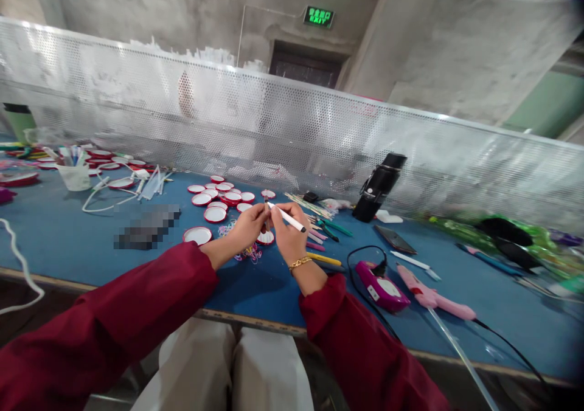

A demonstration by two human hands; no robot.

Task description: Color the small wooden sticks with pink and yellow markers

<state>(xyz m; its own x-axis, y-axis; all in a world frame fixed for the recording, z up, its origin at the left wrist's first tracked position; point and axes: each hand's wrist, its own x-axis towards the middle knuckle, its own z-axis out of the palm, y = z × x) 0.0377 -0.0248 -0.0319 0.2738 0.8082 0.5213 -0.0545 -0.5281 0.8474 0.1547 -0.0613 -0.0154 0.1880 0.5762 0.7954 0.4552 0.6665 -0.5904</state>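
Sleeves [137, 304], quantity two, dark red, enter from 8 and 5 o'clock; the hands are dial centre and 12 o'clock is the far side. One purple power unit [383, 287] at 4 o'clock takes one black plug [380, 269]; the print on its white label is unreadable. One pink glue gun [424, 292] lies beside it, farther right, nose directed to 10 o'clock.

One gold bracelet [299, 263] encircles the right wrist. One white marker [288, 217] is at dial centre, above the blue table [255, 292]. The right hand [287, 234] grasps its barrel between thumb and fingers. Long axis: 10 to 4 o'clock, black end at 4, opposite end at the left fingertips. The left hand [246, 228] pinches one small slim item [266, 200], too small to identify.

At least twelve red-rimmed lids [215, 214] lie between 9 and 11 o'clock. One pixelated dark object [150, 227] lies at 9 o'clock. One black bottle [378, 187] stands at 2 o'clock; its white lettering is too small to read. One white cup [75, 178] at 10 o'clock contains several pens.

Beyond the table runs one perforated partition [328, 119]. One green sign [319, 17] at 12 o'clock reads "安全出口" over "EXIT".
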